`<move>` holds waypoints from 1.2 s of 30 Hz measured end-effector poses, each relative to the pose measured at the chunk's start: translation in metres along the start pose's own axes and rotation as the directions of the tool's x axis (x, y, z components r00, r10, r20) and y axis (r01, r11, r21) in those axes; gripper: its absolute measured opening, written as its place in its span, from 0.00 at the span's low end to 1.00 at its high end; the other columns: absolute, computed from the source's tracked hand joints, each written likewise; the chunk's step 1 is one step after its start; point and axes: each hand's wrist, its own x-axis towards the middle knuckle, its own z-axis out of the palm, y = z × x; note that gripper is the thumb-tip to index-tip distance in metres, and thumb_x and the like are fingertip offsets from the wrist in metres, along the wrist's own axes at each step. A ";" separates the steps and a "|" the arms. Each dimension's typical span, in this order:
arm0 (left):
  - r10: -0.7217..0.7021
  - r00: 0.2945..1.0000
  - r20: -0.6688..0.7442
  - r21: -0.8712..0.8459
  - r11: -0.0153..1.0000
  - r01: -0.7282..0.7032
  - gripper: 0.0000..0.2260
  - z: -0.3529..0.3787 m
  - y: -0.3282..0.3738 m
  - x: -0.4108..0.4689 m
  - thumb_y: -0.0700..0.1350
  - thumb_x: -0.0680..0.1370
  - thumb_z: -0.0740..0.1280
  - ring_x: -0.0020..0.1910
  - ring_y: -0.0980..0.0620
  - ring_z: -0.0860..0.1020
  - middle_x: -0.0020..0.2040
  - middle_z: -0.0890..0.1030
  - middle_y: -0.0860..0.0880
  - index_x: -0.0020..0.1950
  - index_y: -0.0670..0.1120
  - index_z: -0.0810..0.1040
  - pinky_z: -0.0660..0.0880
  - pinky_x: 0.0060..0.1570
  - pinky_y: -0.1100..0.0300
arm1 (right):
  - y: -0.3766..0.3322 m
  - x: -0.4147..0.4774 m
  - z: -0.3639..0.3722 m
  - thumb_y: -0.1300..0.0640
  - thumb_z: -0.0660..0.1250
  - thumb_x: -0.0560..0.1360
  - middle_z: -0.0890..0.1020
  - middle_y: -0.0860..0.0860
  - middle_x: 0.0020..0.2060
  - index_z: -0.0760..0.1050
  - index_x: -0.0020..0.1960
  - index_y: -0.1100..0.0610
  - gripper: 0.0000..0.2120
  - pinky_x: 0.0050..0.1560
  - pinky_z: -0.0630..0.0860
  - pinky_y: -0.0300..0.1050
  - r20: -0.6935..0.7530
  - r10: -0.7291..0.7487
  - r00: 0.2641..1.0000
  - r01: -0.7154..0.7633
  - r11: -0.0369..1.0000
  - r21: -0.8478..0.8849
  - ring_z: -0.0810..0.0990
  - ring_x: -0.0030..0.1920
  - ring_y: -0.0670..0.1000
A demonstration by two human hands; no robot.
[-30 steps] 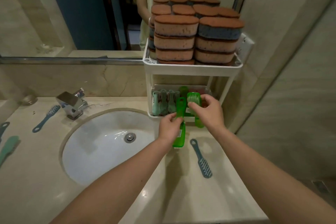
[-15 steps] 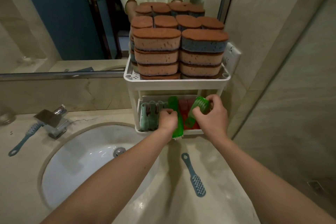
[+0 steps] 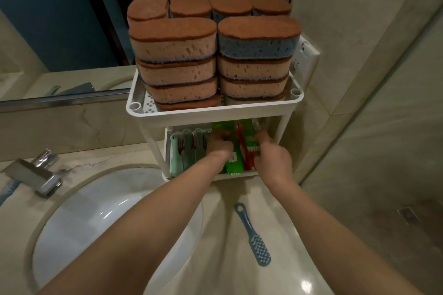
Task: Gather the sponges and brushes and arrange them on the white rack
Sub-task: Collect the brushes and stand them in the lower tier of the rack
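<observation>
stowing brushes: left hand (image 3: 219,145) grips a green brush (image 3: 234,163) on the white rack (image 3: 215,112) lower shelf at 12 o'clock; right hand (image 3: 273,161) grip unclear. next, likely release and fetch the blue brush (image 3: 254,237) at 5 o'clock.

Sponges (image 3: 172,48): porous foam under rough brown scouring tops; white rack (image 3: 215,112): smooth matt plastic; green brush (image 3: 233,166): glossy translucent plastic; blue brush (image 3: 254,235): matt plastic; faucet (image 3: 36,175): polished metal; sink (image 3: 96,211): glossy white ceramic; countertop (image 3: 239,275): polished stone.
</observation>
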 end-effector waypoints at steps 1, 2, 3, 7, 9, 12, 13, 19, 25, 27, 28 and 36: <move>0.003 1.000 0.005 0.022 1.000 -0.003 0.15 0.002 -0.001 0.003 0.34 0.79 0.59 0.60 0.47 0.75 0.64 0.76 0.46 0.61 0.47 0.75 0.74 0.59 0.55 | 0.000 0.000 0.004 0.62 0.65 0.76 0.83 0.56 0.47 0.68 0.64 0.54 0.18 0.40 0.80 0.51 0.002 0.009 1.000 -0.009 1.000 0.013 0.83 0.42 0.60; 0.016 1.000 0.010 0.053 0.998 -0.017 0.14 0.004 -0.001 0.006 0.35 0.79 0.60 0.61 0.46 0.75 0.64 0.76 0.46 0.61 0.47 0.76 0.73 0.59 0.56 | 0.000 0.000 0.008 0.62 0.65 0.76 0.83 0.56 0.48 0.68 0.65 0.54 0.19 0.41 0.80 0.51 0.012 0.021 1.000 -0.021 0.999 0.032 0.83 0.42 0.60; 0.036 0.999 0.019 0.089 0.995 -0.038 0.13 0.006 0.000 0.010 0.35 0.80 0.60 0.61 0.46 0.75 0.63 0.77 0.46 0.61 0.47 0.76 0.72 0.57 0.58 | -0.001 0.000 0.012 0.62 0.66 0.76 0.82 0.56 0.48 0.67 0.66 0.54 0.20 0.41 0.81 0.52 0.023 0.039 0.999 -0.040 0.998 0.058 0.83 0.42 0.60; 0.067 0.996 0.060 0.092 0.993 -0.073 0.11 0.012 0.001 0.025 0.35 0.80 0.60 0.53 0.52 0.73 0.57 0.76 0.48 0.58 0.45 0.78 0.68 0.51 0.62 | -0.001 -0.003 0.022 0.66 0.68 0.73 0.82 0.57 0.50 0.68 0.64 0.57 0.21 0.40 0.80 0.51 0.007 0.139 0.990 -0.137 0.961 0.239 0.82 0.44 0.60; 0.038 0.997 0.071 0.076 0.996 -0.043 0.09 0.016 -0.001 0.032 0.36 0.80 0.60 0.51 0.52 0.73 0.52 0.75 0.49 0.48 0.48 0.77 0.70 0.50 0.60 | -0.001 -0.005 0.028 0.68 0.67 0.72 0.82 0.58 0.48 0.69 0.63 0.59 0.20 0.38 0.78 0.49 0.021 0.143 0.989 -0.143 0.953 0.269 0.82 0.43 0.61; 0.031 0.997 0.075 0.103 0.994 -0.038 0.13 0.021 -0.007 0.041 0.37 0.80 0.61 0.46 0.55 0.73 0.49 0.74 0.51 0.41 0.53 0.72 0.70 0.46 0.64 | -0.001 -0.006 0.033 0.68 0.68 0.71 0.82 0.58 0.47 0.69 0.63 0.61 0.21 0.37 0.76 0.47 0.041 0.140 0.989 -0.146 0.950 0.277 0.82 0.42 0.61; 0.037 0.997 0.073 0.115 0.992 -0.046 0.13 0.022 -0.008 0.042 0.36 0.80 0.61 0.44 0.56 0.73 0.49 0.74 0.52 0.41 0.53 0.73 0.69 0.45 0.66 | 0.000 -0.006 0.035 0.68 0.68 0.71 0.82 0.58 0.47 0.69 0.63 0.61 0.22 0.37 0.75 0.46 0.050 0.138 0.989 -0.146 0.950 0.276 0.82 0.42 0.60; 0.075 0.993 0.094 0.244 0.965 -0.096 0.19 0.022 -0.013 0.042 0.32 0.76 0.63 0.65 0.47 0.73 0.66 0.75 0.46 0.64 0.46 0.76 0.68 0.61 0.61 | -0.004 -0.010 0.040 0.60 0.69 0.72 0.77 0.57 0.57 0.68 0.64 0.59 0.22 0.44 0.78 0.50 0.162 0.091 0.983 -0.120 0.977 0.178 0.79 0.52 0.58; 0.207 0.967 0.150 0.453 0.855 -0.254 0.17 0.019 -0.013 0.031 0.34 0.76 0.63 0.61 0.46 0.76 0.62 0.78 0.47 0.61 0.48 0.78 0.72 0.60 0.58 | -0.011 -0.012 0.042 0.51 0.64 0.75 0.60 0.56 0.76 0.66 0.72 0.57 0.27 0.71 0.66 0.52 0.284 0.109 0.953 -0.123 0.992 0.032 0.60 0.74 0.58; 0.320 0.932 0.172 0.538 0.762 -0.361 0.11 0.017 -0.013 0.026 0.38 0.77 0.63 0.59 0.46 0.76 0.59 0.79 0.47 0.55 0.49 0.78 0.74 0.60 0.54 | -0.010 -0.013 0.041 0.50 0.63 0.76 0.60 0.54 0.77 0.63 0.75 0.54 0.29 0.73 0.63 0.51 0.327 0.098 0.940 -0.112 0.993 0.023 0.60 0.75 0.57; 0.365 0.912 0.185 0.587 0.703 -0.400 0.09 0.015 -0.015 0.024 0.40 0.78 0.62 0.59 0.46 0.76 0.58 0.78 0.47 0.54 0.50 0.78 0.74 0.59 0.53 | -0.009 -0.014 0.041 0.50 0.63 0.76 0.59 0.54 0.77 0.61 0.76 0.54 0.30 0.74 0.62 0.51 0.350 0.094 0.932 -0.109 0.994 0.023 0.59 0.76 0.57; 0.338 0.900 0.276 0.811 0.420 -0.407 0.17 0.003 -0.025 0.017 0.44 0.78 0.64 0.71 0.46 0.65 0.71 0.70 0.50 0.68 0.51 0.72 0.70 0.66 0.50 | -0.005 -0.015 0.044 0.47 0.55 0.78 0.49 0.51 0.80 0.43 0.80 0.52 0.35 0.76 0.45 0.49 0.485 0.060 0.873 -0.051 0.998 -0.032 0.47 0.79 0.52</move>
